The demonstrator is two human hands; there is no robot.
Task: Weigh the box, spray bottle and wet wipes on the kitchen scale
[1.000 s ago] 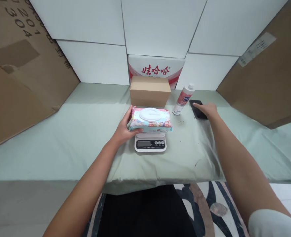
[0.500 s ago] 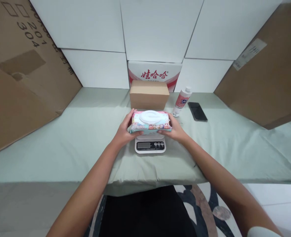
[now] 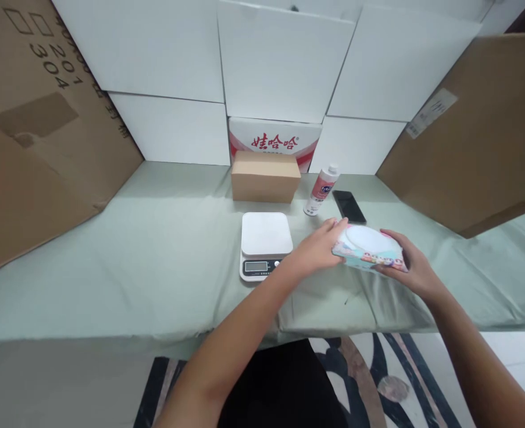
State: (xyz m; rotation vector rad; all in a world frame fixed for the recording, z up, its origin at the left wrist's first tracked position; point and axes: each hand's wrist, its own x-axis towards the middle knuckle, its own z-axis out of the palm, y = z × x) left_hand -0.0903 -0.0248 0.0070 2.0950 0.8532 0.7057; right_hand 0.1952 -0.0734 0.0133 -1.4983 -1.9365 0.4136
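The kitchen scale [image 3: 266,244] is standing bare near the middle of the surface [image 3: 155,261], with nothing lying on its white platform, so I judge that the weighing part is finished for this item. What is left, as far as I can judge, is only to put the pack down on the surface to the right of the scale.

The left hand [image 3: 318,246] is reaching across, just right of the scale, and its fingers are curling narrowly around the left end of the pack of wet wipes [image 3: 369,248]. The pack is being held a little tilted, with its white lid facing up, and I cannot tell whether its underside is touching the cloth. The right hand [image 3: 411,270] is gripping the right end, thumb on top and fingers under it.

Behind the pack, a dark phone [image 3: 349,207] and a small bottle [image 3: 318,190] are resting near a brown cardboard box [image 3: 265,184].
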